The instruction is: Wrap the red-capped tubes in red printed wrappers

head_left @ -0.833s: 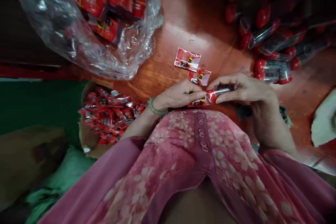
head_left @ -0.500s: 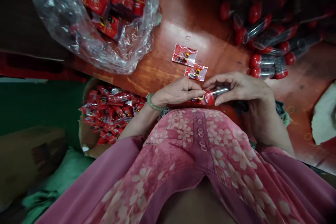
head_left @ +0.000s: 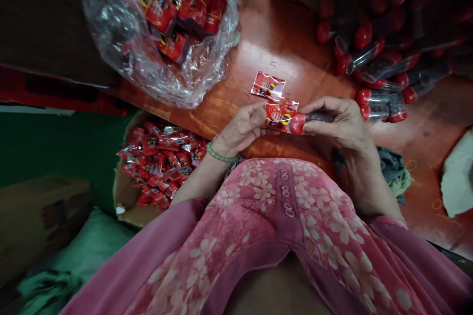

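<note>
My right hand (head_left: pixel 342 120) pinches a clear tube (head_left: pixel 318 116) with a rounded red cap (head_left: pixel 296 123), lying level with the cap pointing left. The cap end meets a red printed plastic sleeve (head_left: pixel 275 115); whether it is inside or just against it, I cannot tell. At the sleeve's left edge my left hand (head_left: pixel 242 130) is closed, thumb and fingers gripping that edge. Just beyond the hands, two flat printed sleeves lie on the table: one in full view (head_left: pixel 268 85), the other partly covered by the held one.
A clear plastic bag (head_left: pixel 207 78) holds banded bundles of red sleeves at upper left. Below it stands a cardboard box (head_left: pixel 121 177) full of red-wrapped pieces. Many red-capped tubes (head_left: pixel 375 96) lie at upper right. A dark cloth (head_left: pixel 393 170) sits by my right forearm.
The held sleeve has come up into clear view in front of the cap. My left hand has drawn back left from the cap to the sleeve's edge. The whole view has shifted slightly.
</note>
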`<action>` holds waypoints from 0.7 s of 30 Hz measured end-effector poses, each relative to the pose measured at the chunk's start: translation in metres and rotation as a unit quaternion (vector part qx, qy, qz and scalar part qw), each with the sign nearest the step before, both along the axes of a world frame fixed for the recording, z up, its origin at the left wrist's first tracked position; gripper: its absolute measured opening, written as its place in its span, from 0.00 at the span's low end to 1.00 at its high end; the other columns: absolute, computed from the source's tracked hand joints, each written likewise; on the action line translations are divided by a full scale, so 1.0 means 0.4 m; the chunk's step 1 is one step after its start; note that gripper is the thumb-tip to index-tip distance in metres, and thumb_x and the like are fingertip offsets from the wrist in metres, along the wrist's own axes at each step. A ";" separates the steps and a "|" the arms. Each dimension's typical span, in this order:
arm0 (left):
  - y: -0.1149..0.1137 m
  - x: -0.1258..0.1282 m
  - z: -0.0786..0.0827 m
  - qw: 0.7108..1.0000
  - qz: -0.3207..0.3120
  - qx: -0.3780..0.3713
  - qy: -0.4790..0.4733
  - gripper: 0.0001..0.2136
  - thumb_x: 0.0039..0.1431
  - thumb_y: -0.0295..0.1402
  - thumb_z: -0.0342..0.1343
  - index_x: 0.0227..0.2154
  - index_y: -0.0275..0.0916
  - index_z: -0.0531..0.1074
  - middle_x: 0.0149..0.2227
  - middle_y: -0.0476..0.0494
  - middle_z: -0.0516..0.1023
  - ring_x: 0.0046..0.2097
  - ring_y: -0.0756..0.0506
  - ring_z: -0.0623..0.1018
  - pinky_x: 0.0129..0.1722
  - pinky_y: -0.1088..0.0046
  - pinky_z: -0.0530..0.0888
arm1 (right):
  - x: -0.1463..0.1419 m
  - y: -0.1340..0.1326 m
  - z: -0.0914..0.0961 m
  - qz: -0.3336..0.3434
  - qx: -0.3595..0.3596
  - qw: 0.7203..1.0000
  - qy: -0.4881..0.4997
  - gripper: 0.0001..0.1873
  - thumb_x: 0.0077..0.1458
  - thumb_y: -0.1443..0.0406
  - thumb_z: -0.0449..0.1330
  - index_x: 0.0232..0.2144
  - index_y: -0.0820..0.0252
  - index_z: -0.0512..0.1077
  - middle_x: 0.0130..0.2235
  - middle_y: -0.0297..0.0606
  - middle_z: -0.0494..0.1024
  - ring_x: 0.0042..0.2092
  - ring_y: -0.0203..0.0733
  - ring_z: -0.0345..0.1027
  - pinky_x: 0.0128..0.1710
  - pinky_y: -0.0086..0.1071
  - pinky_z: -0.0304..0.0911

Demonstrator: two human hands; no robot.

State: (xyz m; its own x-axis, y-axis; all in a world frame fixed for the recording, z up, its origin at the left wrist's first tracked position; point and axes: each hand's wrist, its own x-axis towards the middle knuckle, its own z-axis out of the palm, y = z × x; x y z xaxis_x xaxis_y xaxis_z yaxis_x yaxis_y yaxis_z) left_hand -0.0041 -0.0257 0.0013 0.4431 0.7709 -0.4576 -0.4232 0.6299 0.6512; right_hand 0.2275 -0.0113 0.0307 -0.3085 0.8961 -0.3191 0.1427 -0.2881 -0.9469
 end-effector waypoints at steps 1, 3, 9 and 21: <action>-0.010 0.002 0.001 1.000 0.005 -0.004 -0.012 0.32 0.35 0.55 0.75 0.40 0.38 0.82 0.37 0.42 0.83 0.41 0.41 0.83 0.43 0.64 0.79 | -0.009 -0.001 -0.004 -0.018 0.016 1.000 -0.002 0.20 0.40 0.54 0.78 0.32 0.58 0.82 0.29 0.31 0.80 0.28 0.33 0.69 0.29 0.29 0.66; -0.025 0.015 0.005 1.000 0.012 0.002 -0.018 0.28 0.36 0.54 0.76 0.35 0.37 0.82 0.35 0.42 0.83 0.41 0.42 0.84 0.45 0.64 0.80 | -0.030 -0.002 -0.013 -0.042 0.051 0.998 0.000 0.19 0.42 0.53 0.78 0.32 0.58 0.82 0.29 0.31 0.80 0.28 0.34 0.70 0.29 0.28 0.66; -0.016 0.081 0.028 0.991 0.130 -0.017 0.015 0.22 0.43 0.51 0.74 0.23 0.35 0.79 0.28 0.45 0.82 0.39 0.45 0.84 0.49 0.65 0.79 | -0.102 0.002 -0.036 -0.096 0.147 0.984 -0.024 0.12 0.53 0.55 0.71 0.35 0.56 0.81 0.33 0.31 0.82 0.31 0.34 0.72 0.32 0.28 0.69; 0.011 0.155 -0.036 0.962 0.266 -0.021 0.060 0.20 0.51 0.52 0.69 0.27 0.38 0.77 0.26 0.52 0.76 0.30 0.53 0.75 0.34 0.77 0.72 | -0.185 0.016 -0.107 -0.263 0.190 0.946 -0.008 0.19 0.60 0.46 0.63 0.34 0.55 0.75 0.32 0.31 0.77 0.33 0.35 0.71 0.35 0.30 0.70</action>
State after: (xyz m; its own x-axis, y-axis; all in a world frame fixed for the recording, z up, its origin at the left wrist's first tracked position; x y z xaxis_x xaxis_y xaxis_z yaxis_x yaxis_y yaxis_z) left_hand 0.0579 -0.0214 -0.0130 -0.0674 0.8536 -0.5166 -0.6166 0.3714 0.6942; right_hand 0.1536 -0.0050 -0.0120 0.2140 0.9752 0.0559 0.0902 0.0372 -0.9952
